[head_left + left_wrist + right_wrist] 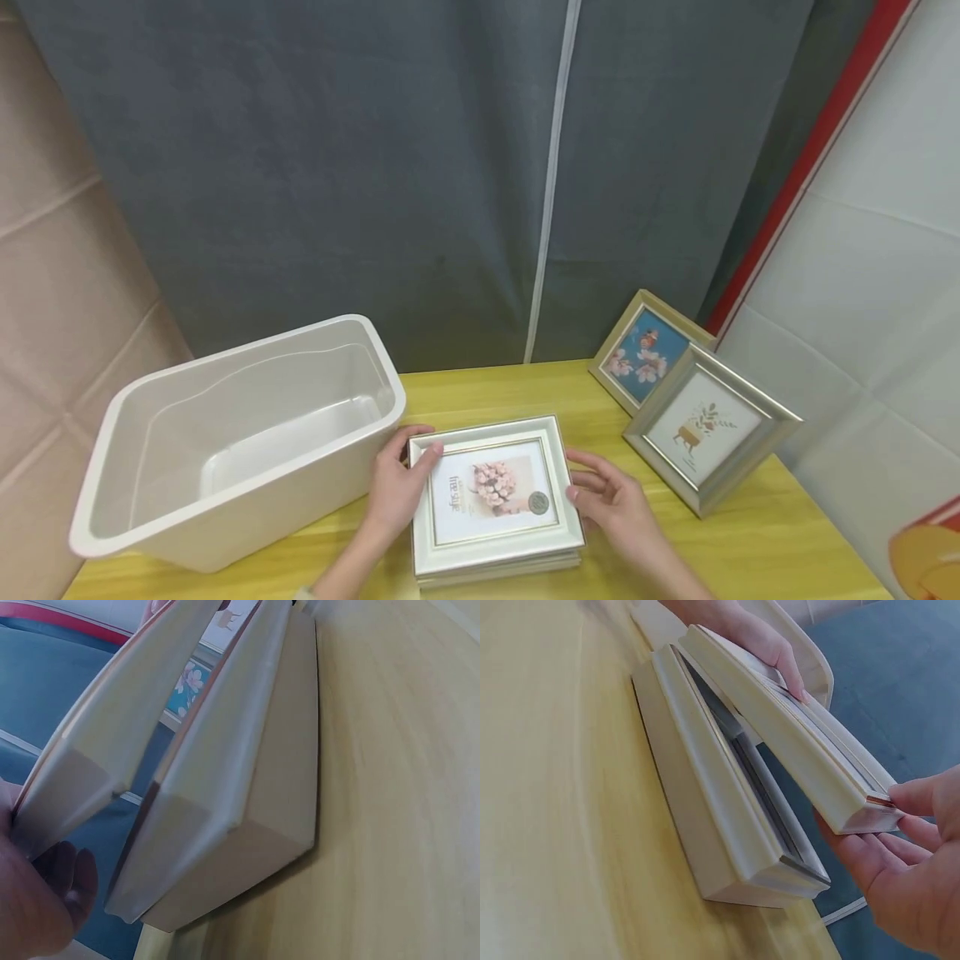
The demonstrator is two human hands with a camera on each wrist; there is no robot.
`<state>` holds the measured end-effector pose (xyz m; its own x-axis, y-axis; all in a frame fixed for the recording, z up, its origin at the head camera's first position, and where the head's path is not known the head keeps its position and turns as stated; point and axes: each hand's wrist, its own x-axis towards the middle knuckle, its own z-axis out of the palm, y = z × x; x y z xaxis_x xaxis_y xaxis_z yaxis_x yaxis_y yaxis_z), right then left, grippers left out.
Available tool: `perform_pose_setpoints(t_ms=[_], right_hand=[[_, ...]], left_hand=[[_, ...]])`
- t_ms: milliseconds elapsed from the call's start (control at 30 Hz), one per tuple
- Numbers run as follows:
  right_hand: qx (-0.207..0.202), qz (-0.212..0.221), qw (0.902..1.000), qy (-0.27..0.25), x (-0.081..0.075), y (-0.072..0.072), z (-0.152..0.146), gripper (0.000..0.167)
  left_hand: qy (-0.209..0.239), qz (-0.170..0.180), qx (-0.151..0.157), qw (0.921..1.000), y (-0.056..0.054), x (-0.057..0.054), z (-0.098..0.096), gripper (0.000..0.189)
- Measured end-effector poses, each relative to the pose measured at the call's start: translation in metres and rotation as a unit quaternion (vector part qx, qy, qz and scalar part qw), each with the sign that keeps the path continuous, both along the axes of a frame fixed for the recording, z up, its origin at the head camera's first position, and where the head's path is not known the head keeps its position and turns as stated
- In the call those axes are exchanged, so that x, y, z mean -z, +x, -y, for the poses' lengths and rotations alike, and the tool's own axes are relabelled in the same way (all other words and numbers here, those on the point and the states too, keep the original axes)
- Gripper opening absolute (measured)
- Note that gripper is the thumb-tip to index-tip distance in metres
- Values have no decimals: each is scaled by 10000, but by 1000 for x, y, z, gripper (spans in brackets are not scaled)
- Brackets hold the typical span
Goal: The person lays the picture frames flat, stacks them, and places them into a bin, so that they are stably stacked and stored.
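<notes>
A white picture frame [491, 546] with a pink bouquet print is held between both hands, over at least one more white frame [498, 570]. Thumb on its rim, my left hand [393, 487] grips the left side. My right hand [618, 508] pinches the right side, its thumb on top and fingers beneath in the right wrist view. Both wrist views show the upper frame [780, 731] tilted, with a wedge-shaped gap above the lower frame [705, 772]. How many frames lie underneath, I cannot tell.
A white plastic bin [300, 492] stands left of the frames, close to my left hand. At the right, a silver frame [712, 496] with a plant print leans in front of a gold frame [611, 387] with a blossom picture. A grey curtain [337, 183] hangs behind the yellow wooden table [480, 387].
</notes>
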<state>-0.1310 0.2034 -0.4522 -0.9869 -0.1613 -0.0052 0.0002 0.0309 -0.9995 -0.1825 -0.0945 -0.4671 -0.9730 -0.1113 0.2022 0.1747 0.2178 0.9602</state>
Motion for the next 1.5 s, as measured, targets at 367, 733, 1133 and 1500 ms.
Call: perform_pose_setpoints(t_ms=[367,733,1133,1500], right_hand=[[78,59,9999,-98,3,-2,5,60],[153,177,9997,-108,9,-5,3,60],[191,373,9990,-175,11,-7,1,61],[148,586,9977,-294,12,-5,2,60]], left_hand=[[-203,17,33,9998,3,0,-2,30],[-327,-125,84,9994,-3,4,-2,26],[-235,44,57,9997,-6,5,-6,24],[-83,204,58,9997,-7,10,-4,26]])
